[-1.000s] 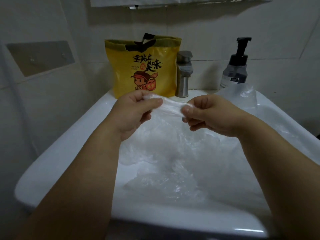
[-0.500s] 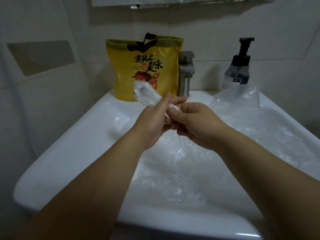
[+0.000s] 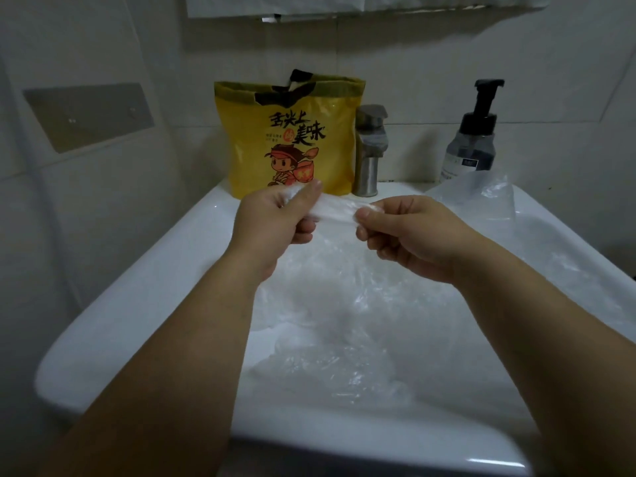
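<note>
Both forearms are bare and smooth. The left hand (image 3: 272, 228) and right hand (image 3: 413, 235) are broad, with rounded fingers (image 3: 373, 224) and short, plain nails.

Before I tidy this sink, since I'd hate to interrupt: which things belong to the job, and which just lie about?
In the job: left hand, right hand, both pinching the clear plastic film stretched between them over the sink.
Lying about: yellow bag, tap, pump bottle, all at the back.

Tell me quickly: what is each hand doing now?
Left hand: closed, pinching one end of the twisted plastic bag.
Right hand: closed, pinching the other end of the same bag.
</note>
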`<state>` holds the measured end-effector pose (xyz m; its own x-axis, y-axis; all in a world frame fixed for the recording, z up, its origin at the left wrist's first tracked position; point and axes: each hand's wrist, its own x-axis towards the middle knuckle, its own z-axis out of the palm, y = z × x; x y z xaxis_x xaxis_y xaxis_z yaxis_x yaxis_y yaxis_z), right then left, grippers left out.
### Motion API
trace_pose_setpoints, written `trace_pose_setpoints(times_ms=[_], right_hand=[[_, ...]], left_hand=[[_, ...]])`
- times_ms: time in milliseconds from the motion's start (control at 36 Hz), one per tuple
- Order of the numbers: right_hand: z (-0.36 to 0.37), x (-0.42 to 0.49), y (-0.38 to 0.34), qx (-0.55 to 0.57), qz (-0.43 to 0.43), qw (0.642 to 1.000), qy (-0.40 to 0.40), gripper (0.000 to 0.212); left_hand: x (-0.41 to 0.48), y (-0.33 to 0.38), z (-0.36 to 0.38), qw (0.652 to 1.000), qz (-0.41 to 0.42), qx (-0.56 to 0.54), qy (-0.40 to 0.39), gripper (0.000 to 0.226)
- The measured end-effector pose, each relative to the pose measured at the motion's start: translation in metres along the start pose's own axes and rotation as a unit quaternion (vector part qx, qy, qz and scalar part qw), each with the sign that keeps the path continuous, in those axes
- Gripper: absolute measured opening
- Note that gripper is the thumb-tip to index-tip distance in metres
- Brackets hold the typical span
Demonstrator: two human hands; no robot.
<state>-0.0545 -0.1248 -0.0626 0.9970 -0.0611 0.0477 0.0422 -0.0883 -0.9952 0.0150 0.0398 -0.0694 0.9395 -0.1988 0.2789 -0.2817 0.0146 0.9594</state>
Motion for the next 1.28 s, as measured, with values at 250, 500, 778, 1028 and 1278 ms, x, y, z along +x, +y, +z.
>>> trace_pose_setpoints(times_ms=[250,500,778,1028,1278], right_hand=[[-0.02,-0.005,-0.004,-0.024,-0.016,0.999,-0.014,0.012],[-0.02,-0.005,-0.008,0.042,-0.046,0.998,-0.028,0.017],[-0.019,-0.002,-0.007,0.084,-0.051,0.995,-0.022,0.035],[-0.02,-0.004,-0.005,-0.048,-0.054,0.997,0.01,0.006],[-0.017,-0.003,-0.001,-0.194,-0.027,0.98,0.048,0.024]], left_hand=[[-0.007,0.008,-0.008,0.988,-0.054,-0.011,-0.143,0.009],[-0.007,0.013,-0.01,0.965,-0.094,-0.137,-0.203,0.021],[-0.007,0.013,-0.009,0.967,-0.086,-0.151,-0.186,0.039],[-0.006,0.005,-0.005,0.984,-0.037,-0.05,-0.169,0.012],[-0.003,0.0,-0.005,0.993,-0.017,0.027,-0.115,0.014]])
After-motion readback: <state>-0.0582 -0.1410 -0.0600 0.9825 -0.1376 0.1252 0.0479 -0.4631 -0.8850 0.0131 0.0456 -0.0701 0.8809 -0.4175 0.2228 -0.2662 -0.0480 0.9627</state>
